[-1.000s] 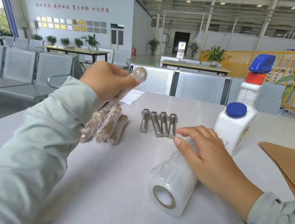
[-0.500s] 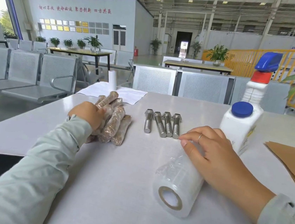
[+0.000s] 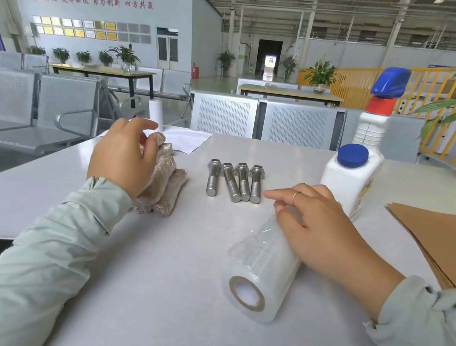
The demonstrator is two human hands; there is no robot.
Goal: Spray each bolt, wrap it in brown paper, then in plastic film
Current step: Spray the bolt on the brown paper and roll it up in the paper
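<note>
Several bare steel bolts [image 3: 234,180] lie side by side in the middle of the grey table [image 3: 154,264]. Left of them is a pile of wrapped bolts [image 3: 167,185], brown paper under clear film. My left hand [image 3: 124,158] rests over that pile with relaxed fingers touching the top bundle. A roll of plastic film [image 3: 263,265] lies in front of me, and my right hand [image 3: 317,228] rests on its far end with fingers loosely bent. The white spray bottle [image 3: 352,170] with a blue trigger stands behind the right hand.
Sheets of brown paper [image 3: 446,243] are stacked at the right edge. A white sheet [image 3: 185,139] and a small white roll [image 3: 155,114] sit at the far left corner. Metal bench seats line the far side of the table.
My left hand came down from holding a wrapped bolt in the air, set it on the pile, and now lies loosely over it. The right hand stayed on the film roll.
</note>
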